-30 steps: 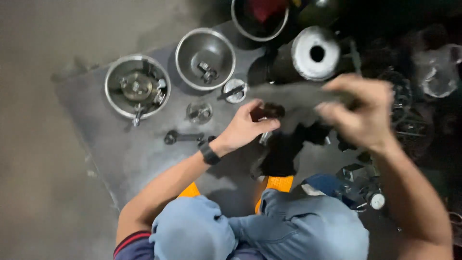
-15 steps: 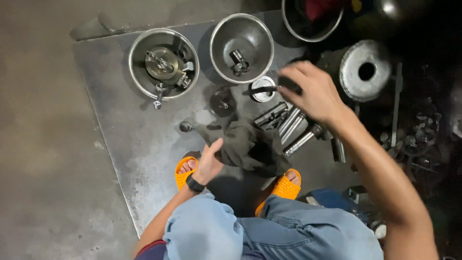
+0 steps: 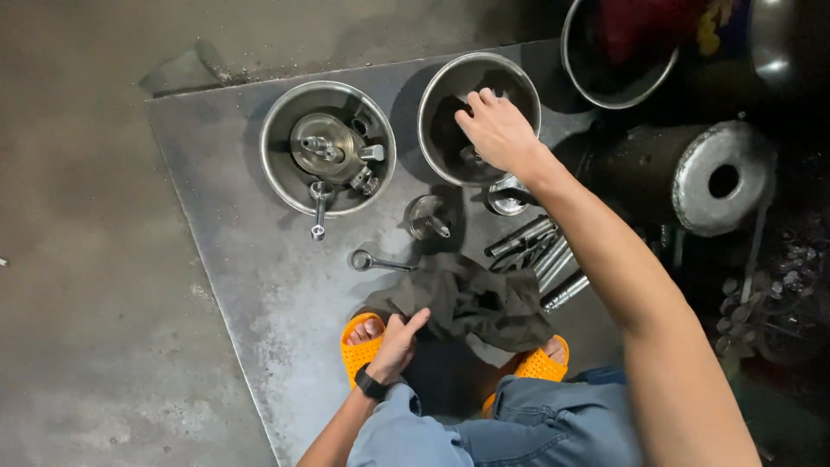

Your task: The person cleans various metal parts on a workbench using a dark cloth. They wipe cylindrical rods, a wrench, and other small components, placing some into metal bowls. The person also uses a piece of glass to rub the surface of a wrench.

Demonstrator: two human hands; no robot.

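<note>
Fingers of my right hand (image 3: 497, 130) curl down into the middle steel bowl (image 3: 441, 95); whether they have hold of the small part inside I cannot tell. My left hand (image 3: 398, 342) rests loosely closed on the edge of the dark rag (image 3: 471, 298), which lies on the metal sheet (image 3: 251, 259) between my orange sandals (image 3: 363, 346). Beside the middle bowl sits another bowl (image 3: 281, 177) of machined parts, with steel rods (image 3: 540, 251) just past the rag.

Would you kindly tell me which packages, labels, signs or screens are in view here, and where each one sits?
Wrist device: the only possible screen, a small black band on the left wrist, its face dark.
No packages, labels or signs are visible: only metal bowls, tools and a rag.
</note>
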